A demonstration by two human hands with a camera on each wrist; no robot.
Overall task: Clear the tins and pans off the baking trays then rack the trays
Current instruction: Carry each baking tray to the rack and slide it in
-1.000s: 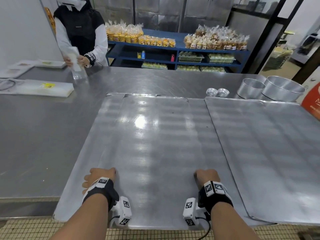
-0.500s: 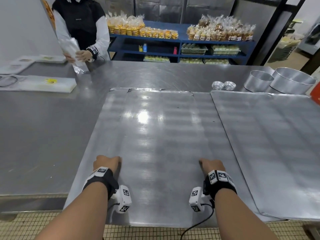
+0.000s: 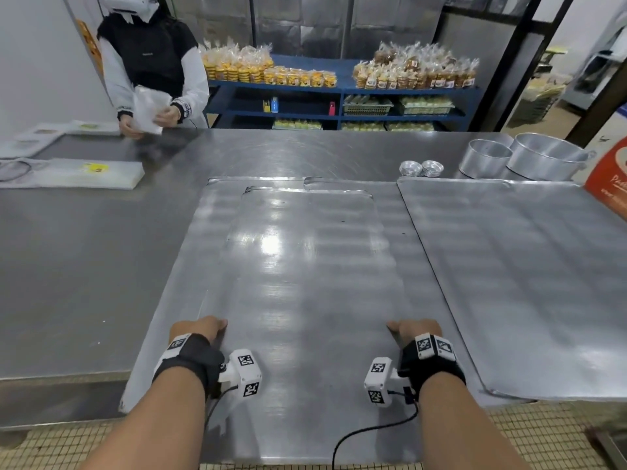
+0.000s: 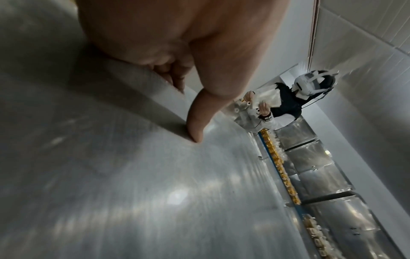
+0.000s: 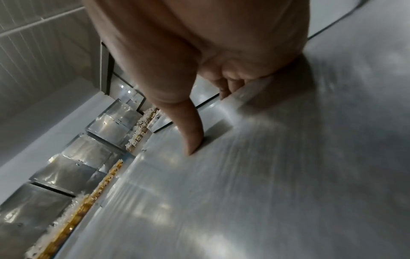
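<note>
My left hand (image 3: pixel 200 329) and right hand (image 3: pixel 415 329) grip the two side edges of the top baking tray (image 3: pixel 305 300), thumbs on top and fingers curled underneath. In the wrist views the left thumb (image 4: pixel 199 113) and right thumb (image 5: pixel 190 126) press on its shiny surface (image 4: pixel 133 192) (image 5: pixel 266 175). That tray is raised above a second tray (image 3: pixel 190 266), which shows along its left and far sides. A third tray (image 3: pixel 526 283) lies flat to the right. Two small fluted tins (image 3: pixel 420 168) and two round pans (image 3: pixel 485 157) (image 3: pixel 546 156) stand on the table beyond the trays.
The steel table (image 3: pixel 84 266) stretches to the left. A flat pack of plastic bags (image 3: pixel 78 173) lies at its far left. A person (image 3: pixel 149 62) stands across the table handling a bag. A red box (image 3: pixel 610 178) sits at the right edge, and blue shelves (image 3: pixel 339 106) of packed goods stand behind.
The top tray has come up off the stack and toward me, uncovering the tray below along its left and far edges. Both hands kept their hold on its sides.
</note>
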